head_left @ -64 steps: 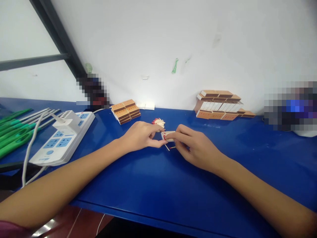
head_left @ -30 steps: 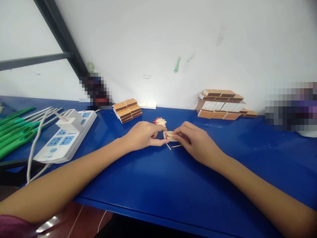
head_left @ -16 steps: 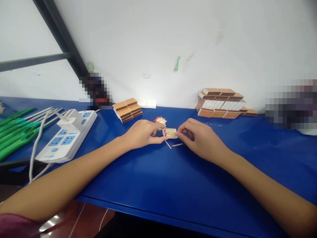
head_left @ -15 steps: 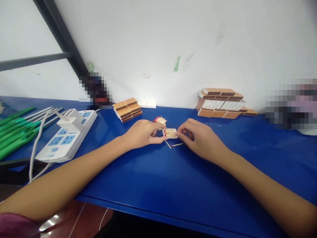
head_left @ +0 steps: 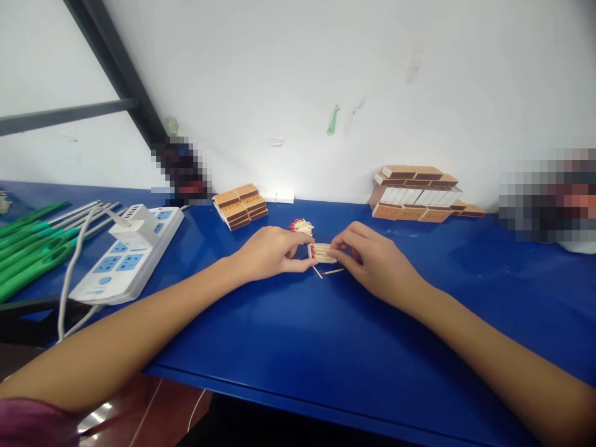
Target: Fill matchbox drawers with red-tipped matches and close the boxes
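A small white matchbox tray holds a row of matches with red heads pointing left. My left hand grips the tray's left end between thumb and forefinger. At the right end, the thumb and forefinger of my right hand are pinched together on the tail ends of the matches; its other fingers curl in. Two loose matches lie just in front of the tray, one of them with its red head toward the left. Behind my left fingertips is a pile of loose matches.
Brown matchboxes stand stacked at the back left and, in a bigger stack, at the back right. A white piece lies by the wall. On the left are a power strip with a cable and several green-handled tools on the blue table.
My right fingertips have shifted slightly left, further over the match ends. The tray has tilted or shifted a little in my left hand. The loose matches in front lie as before.
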`<state>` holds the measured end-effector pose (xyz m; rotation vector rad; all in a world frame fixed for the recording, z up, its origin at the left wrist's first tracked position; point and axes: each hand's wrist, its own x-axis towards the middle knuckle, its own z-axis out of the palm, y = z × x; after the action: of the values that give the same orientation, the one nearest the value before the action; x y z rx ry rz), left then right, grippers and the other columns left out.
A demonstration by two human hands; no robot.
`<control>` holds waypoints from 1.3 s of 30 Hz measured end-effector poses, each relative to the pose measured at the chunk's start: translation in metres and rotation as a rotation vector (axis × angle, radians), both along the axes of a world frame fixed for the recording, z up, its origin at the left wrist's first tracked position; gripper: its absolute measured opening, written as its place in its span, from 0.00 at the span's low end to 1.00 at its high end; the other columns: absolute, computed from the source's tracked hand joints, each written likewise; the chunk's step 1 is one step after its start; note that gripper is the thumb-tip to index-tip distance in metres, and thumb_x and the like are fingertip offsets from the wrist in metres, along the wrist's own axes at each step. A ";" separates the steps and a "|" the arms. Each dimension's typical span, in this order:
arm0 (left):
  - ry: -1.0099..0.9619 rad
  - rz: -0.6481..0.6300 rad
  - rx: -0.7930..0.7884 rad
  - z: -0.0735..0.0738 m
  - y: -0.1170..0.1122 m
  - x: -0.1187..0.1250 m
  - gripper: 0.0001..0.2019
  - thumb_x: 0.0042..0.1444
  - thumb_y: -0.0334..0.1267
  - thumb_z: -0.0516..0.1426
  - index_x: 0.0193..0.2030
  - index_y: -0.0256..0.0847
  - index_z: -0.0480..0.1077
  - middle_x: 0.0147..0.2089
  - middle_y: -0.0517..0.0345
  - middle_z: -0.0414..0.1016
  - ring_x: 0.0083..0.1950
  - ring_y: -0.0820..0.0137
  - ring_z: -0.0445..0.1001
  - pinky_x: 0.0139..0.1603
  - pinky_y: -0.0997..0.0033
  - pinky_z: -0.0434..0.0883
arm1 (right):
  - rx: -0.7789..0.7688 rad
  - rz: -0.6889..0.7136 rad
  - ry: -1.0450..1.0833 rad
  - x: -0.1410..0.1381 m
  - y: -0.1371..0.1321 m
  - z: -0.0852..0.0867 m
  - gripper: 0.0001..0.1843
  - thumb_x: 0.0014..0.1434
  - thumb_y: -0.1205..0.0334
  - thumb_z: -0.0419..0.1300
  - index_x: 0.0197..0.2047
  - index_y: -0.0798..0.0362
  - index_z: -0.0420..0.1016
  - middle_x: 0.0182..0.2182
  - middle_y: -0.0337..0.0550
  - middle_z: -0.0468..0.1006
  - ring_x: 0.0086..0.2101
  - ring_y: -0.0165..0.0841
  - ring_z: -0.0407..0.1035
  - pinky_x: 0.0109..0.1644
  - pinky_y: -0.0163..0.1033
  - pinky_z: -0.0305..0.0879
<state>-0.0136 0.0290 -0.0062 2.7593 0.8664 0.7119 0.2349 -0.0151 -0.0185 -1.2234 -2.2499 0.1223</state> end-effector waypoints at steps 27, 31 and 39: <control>-0.092 -0.058 0.003 -0.002 -0.008 0.004 0.18 0.65 0.52 0.61 0.51 0.41 0.78 0.26 0.66 0.75 0.25 0.77 0.70 0.30 0.75 0.67 | 0.103 0.043 -0.021 -0.004 -0.008 0.007 0.07 0.73 0.62 0.55 0.42 0.51 0.72 0.39 0.43 0.73 0.34 0.32 0.68 0.36 0.38 0.63; -0.122 -0.036 0.021 -0.004 -0.003 0.002 0.15 0.63 0.49 0.63 0.51 0.42 0.77 0.28 0.66 0.77 0.25 0.78 0.71 0.30 0.76 0.66 | 0.116 0.040 0.035 -0.005 -0.013 0.013 0.08 0.72 0.60 0.56 0.42 0.51 0.74 0.37 0.42 0.73 0.32 0.30 0.68 0.35 0.38 0.63; -0.170 0.116 0.054 -0.006 0.002 0.001 0.17 0.62 0.47 0.64 0.53 0.40 0.78 0.26 0.66 0.74 0.24 0.77 0.68 0.27 0.76 0.62 | -0.128 0.019 -0.033 -0.017 -0.024 0.002 0.08 0.67 0.55 0.63 0.41 0.50 0.74 0.39 0.42 0.74 0.32 0.31 0.69 0.36 0.38 0.64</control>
<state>-0.0127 0.0309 -0.0121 2.6634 0.9895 0.9876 0.2175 -0.0394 -0.0168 -1.2785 -2.3135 0.2584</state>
